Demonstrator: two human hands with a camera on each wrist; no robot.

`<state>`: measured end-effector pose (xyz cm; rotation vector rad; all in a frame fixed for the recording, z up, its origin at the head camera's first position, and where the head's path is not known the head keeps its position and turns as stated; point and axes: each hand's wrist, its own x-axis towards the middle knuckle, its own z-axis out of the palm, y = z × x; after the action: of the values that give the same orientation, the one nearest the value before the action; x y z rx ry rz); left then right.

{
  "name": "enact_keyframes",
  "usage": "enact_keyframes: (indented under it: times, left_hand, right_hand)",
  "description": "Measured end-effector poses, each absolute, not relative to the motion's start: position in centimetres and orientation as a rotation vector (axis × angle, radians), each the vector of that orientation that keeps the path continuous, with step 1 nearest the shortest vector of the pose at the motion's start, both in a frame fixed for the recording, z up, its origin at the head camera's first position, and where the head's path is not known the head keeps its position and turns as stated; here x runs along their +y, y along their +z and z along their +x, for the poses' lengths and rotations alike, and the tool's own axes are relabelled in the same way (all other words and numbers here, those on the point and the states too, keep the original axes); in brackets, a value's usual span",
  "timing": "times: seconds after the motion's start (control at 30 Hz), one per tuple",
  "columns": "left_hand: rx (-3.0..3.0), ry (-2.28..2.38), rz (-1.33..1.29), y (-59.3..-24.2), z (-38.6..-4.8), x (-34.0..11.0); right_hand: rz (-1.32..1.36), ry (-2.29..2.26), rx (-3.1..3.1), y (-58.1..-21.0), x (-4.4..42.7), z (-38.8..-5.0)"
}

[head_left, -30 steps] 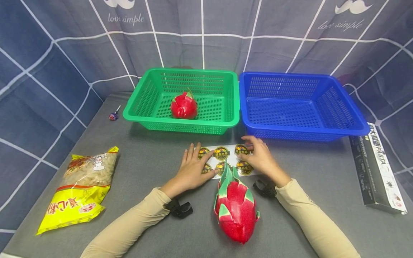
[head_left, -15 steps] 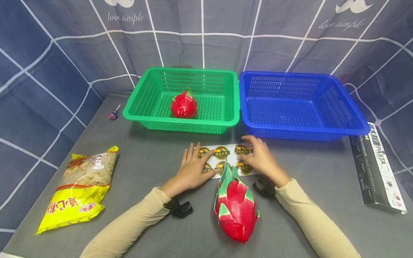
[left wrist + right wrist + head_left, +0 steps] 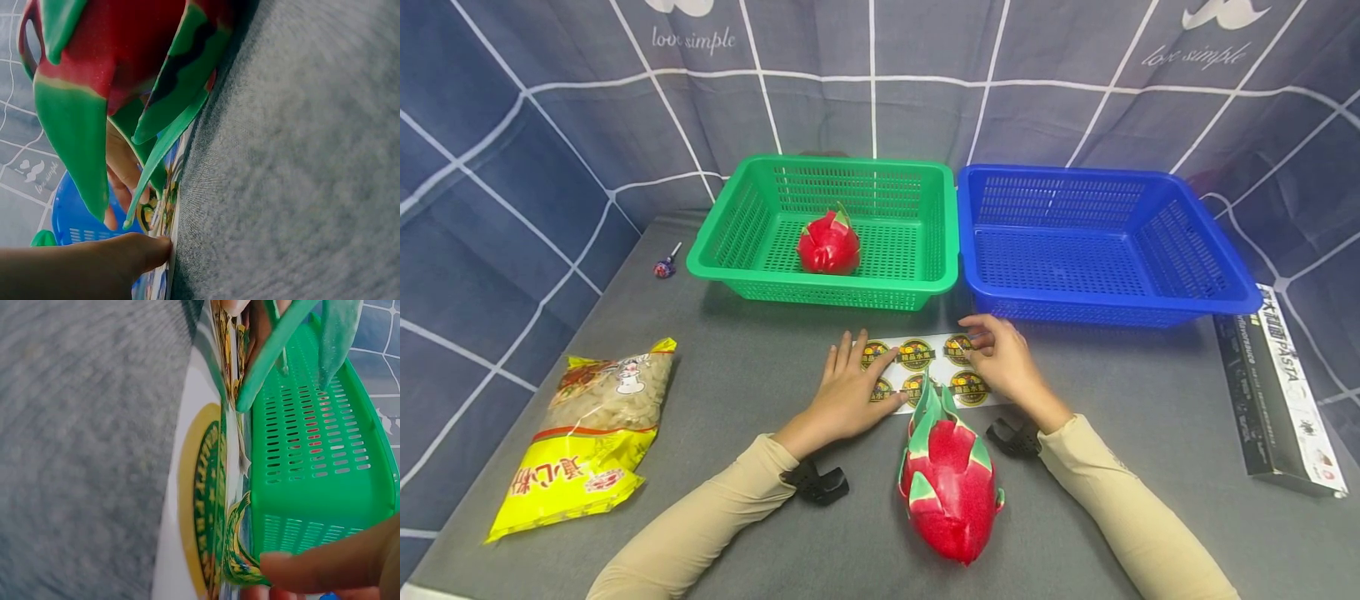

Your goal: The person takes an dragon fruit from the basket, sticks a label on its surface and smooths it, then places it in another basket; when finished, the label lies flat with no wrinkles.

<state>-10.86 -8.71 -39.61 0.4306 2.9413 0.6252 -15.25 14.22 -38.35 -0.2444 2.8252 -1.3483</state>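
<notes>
A white sheet of round fruit stickers [image 3: 942,368] lies flat on the grey table. My left hand [image 3: 850,387] rests on its left part with straight, spread fingers; the thumb [image 3: 140,251] presses its near edge. At the upper right, my right hand [image 3: 1007,365] pinches one round sticker [image 3: 957,347] by its edge. In the right wrist view this sticker [image 3: 240,544] curls up from the sheet against the thumb [image 3: 325,565]. A red dragon fruit [image 3: 951,492] with green leaf tips lies between my forearms, its tips covering part of the lower middle sticker.
Behind the sheet stand a green basket [image 3: 820,293] with another dragon fruit [image 3: 829,243] in it and a blue basket [image 3: 1075,310]. A yellow bag of pasta [image 3: 587,433] and a lollipop [image 3: 666,263] lie left. A long pasta box [image 3: 1281,392] lies right.
My right fingertips have shifted slightly, and the upper right sticker has moved a little left and lifted at its edge. The left hand stays in place.
</notes>
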Motion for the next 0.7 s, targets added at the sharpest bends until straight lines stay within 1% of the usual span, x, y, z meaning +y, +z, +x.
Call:
enact_keyframes:
  times: [0.23,0.43,0.7]
  left_hand:
    - [2.943,0.628,0.434,-39.64,-10.89,-8.71]
    - [2.944,0.62,0.437,-39.64,-10.92,-8.67]
    - [2.946,0.615,0.443,-39.63,-10.9,-8.71]
  right_hand:
    - [-0.261,-1.255,2.858,-38.17,14.29,-15.04]
    - [-0.395,-1.159,2.892,-38.25,14.35,-14.99]
    - [-0.513,-1.156,2.866,-38.4,14.22,-14.97]
